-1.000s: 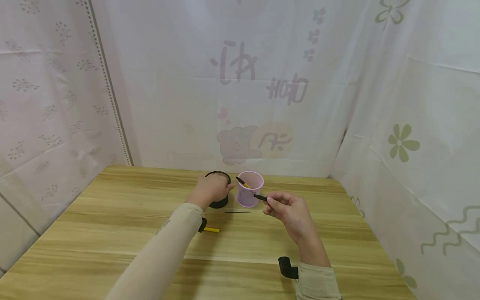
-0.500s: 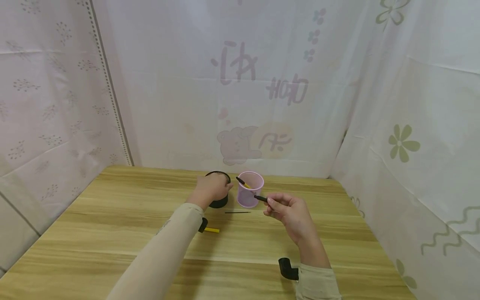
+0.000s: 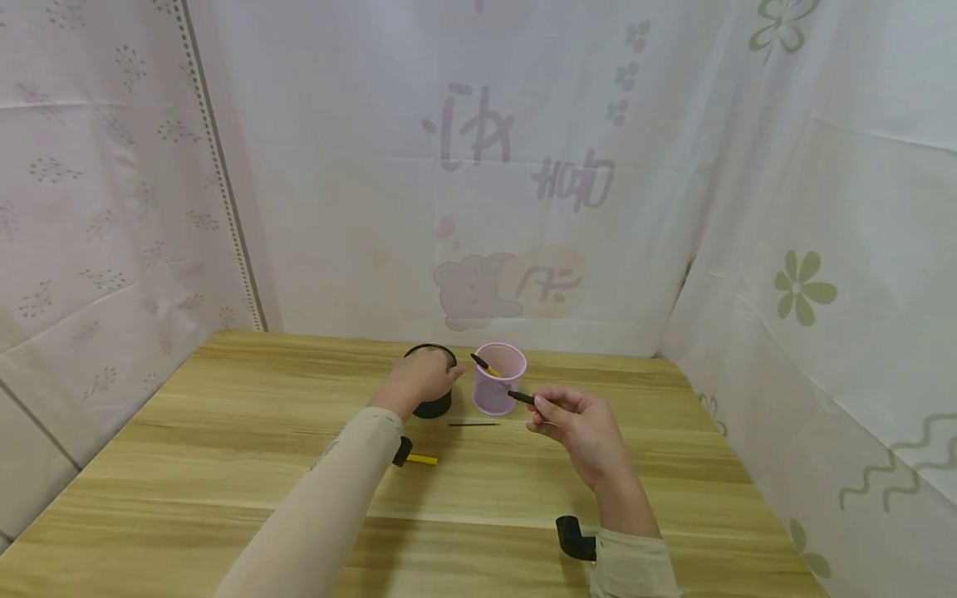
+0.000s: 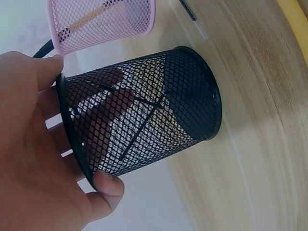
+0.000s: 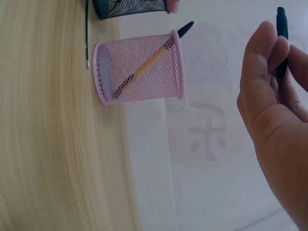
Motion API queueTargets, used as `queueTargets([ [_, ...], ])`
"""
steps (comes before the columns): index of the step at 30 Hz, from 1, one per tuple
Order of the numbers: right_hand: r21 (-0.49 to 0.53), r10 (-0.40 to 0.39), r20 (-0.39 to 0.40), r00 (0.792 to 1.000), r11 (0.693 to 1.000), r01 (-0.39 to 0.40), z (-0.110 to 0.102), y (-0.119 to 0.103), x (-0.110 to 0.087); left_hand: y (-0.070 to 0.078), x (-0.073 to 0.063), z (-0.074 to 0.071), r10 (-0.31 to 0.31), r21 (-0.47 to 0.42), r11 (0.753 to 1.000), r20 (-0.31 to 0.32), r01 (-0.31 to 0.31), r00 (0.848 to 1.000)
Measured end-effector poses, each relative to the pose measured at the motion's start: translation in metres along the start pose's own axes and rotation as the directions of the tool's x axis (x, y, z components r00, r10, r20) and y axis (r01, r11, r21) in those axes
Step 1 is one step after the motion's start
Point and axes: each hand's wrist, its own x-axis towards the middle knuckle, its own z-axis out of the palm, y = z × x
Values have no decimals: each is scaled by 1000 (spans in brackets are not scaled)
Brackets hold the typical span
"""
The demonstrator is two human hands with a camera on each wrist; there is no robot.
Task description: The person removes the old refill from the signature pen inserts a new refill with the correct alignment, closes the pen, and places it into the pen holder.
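My left hand (image 3: pixel 424 375) reaches into the mouth of a black mesh pen holder (image 4: pixel 192 96). Several fingers show through the mesh, while the thumb and another fingertip lie outside the rim. Thin dark rods lie inside that holder; the mesh hides whether the fingers grip one. At the right, my right hand (image 3: pixel 586 428) pinches a slim black pen part with a ribbed end (image 5: pixel 282 24) between thumb and fingertips, in front of a pink mesh pen holder (image 3: pixel 493 400). A yellow pen with black ends (image 5: pixel 149 62) leans inside the pink holder.
A thin dark pen refill (image 3: pixel 473 424) lies on the wooden table (image 3: pixel 262 448) before the holders. Nearer, a yellow tube (image 3: pixel 423 459) is partly hidden by the left wrist mount (image 3: pixel 402 451). A black elbow-shaped mount (image 3: pixel 574 538) sits at the right wrist. Patterned curtains (image 3: pixel 359 208) enclose the table.
The black holder has shifted slightly to the left, with my left hand still in its mouth. My right hand keeps its pinch on the black pen part, almost unmoved.
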Motion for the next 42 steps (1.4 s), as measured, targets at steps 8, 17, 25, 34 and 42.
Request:
queueTargets([
  [8,-11,6,-3,1000,1000,-6,0,1,-1,2,-1,0,35,-18,999,-45,-36,998],
  [17,-19,1,7,1000,1000,-1,0,1,0,-1,5,2,59,-10,998,-62,-60,996],
  [25,-35,7,2,1000,999,-7,0,-1,1,-7,7,4,72,-29,997,-31,-72,997],
  [34,-48,5,1,1000,999,-4,1,-1,2,-8,4,-6,22,22,1000,13,-22,1000],
  [42,-45,-1,9,1000,999,2,2,-3,1,-4,9,-20,-47,-45,998,-65,44,997],
])
